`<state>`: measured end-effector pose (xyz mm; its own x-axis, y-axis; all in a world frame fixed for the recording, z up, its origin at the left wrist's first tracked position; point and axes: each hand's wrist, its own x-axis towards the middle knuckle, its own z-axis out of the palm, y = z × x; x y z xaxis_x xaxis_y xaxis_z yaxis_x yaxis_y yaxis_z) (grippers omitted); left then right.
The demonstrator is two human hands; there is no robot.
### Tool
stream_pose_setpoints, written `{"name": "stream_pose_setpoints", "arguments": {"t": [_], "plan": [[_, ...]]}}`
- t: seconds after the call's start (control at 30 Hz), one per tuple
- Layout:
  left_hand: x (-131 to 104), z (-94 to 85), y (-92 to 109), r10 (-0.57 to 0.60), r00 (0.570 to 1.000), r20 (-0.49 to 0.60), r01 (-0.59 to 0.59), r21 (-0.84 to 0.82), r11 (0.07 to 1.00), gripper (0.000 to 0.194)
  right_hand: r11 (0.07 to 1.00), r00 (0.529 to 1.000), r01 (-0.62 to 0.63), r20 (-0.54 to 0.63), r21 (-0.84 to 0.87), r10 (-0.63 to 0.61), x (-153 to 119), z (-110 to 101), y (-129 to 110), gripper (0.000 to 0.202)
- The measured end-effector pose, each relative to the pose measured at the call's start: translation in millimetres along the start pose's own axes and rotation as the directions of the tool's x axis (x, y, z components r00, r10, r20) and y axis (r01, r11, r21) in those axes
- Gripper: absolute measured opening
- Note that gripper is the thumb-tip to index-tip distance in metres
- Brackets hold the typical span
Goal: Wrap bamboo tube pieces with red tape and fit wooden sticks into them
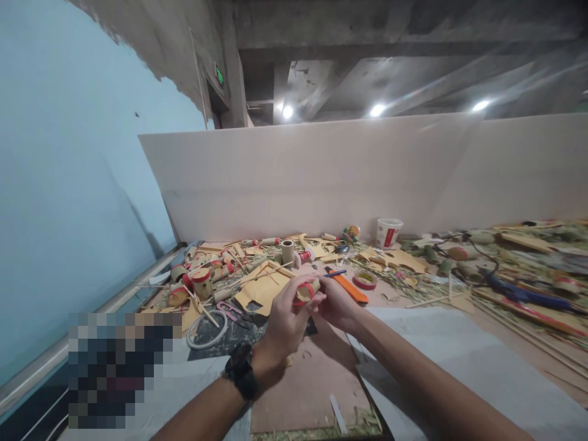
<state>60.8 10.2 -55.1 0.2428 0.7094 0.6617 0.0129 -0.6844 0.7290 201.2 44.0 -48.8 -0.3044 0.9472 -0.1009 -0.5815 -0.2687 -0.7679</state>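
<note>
Wall: pale-blue painted wall (68,153), far left of the grip.
Partition: long, flat white panel (316,180), upright beyond the grip.
Ceiling: bare grey concrete ceiling (321,27) with white glowing lamps (377,110), high above and beyond the grip.
Exit-style sign: small green lit sign (219,75), high up, left of the grip.
Cup: white tub-shaped cup with a red label (389,233), beyond the grip, rightward, near the panel's foot.
Ring: pale grey round ring (207,346), left of the grip.

Head cam, sole view | from wearer's head, facing forward and down over worktop (285,401) | left grip (285,320), right grip (339,303): near, about centre | panel (303,184): farther, beyond worktop | wall (59,153): left | ceiling (331,76): top
</note>
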Motion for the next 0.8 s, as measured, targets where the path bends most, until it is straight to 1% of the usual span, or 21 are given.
{"name": "stream_pose_setpoints", "arguments": {"t": [0.1, 0.2, 0.43, 0.63, 0.7, 0.8], "plan": [[1.6, -2.7, 0.9, 0.026, 1.000, -0.017, -0.025, 0.023, 0.999, 0.036, 1.000, 0.998, -0.008, -0.059, 0.023, 0.009, -2.2, 1.8, -0.8, 0.018], [3.3, -5.5, 3.6, 0.058, 0.997, -0.053, -0.055, 0.071, 0.996, 0.033, 0.999, 0.997, -0.006, -0.079, 0.045, 0.009, -3.4, 2.9, -2.1, 0.017], [9.4, -11.6, 12.4, 0.110, 0.972, -0.207, -0.070, 0.193, 0.979, 0.032, 0.991, 0.995, 0.031, -0.099, 0.132, -0.018, 0.2, 4.8, 1.3, 0.014], [11.2, -13.7, 12.9, 0.132, 0.962, -0.239, -0.086, 0.193, 0.977, 0.032, 0.986, 0.998, -0.007, -0.067, 0.168, 0.019, -1.4, 8.1, 2.1, 0.009], [11.4, -14.2, 12.2, 0.123, 0.963, -0.240, -0.082, 0.176, 0.981, 0.032, 0.982, 0.998, -0.016, -0.057, 0.189, 0.027, -1.9, 8.5, 1.4, 0.011], [12.2, -14.8, 10.4, 0.113, 0.964, -0.242, -0.076, 0.157, 0.985, 0.033, 0.976, 0.998, 0.003, -0.067, 0.216, 0.012, -1.0, 7.6, 1.2, 0.015]]}}
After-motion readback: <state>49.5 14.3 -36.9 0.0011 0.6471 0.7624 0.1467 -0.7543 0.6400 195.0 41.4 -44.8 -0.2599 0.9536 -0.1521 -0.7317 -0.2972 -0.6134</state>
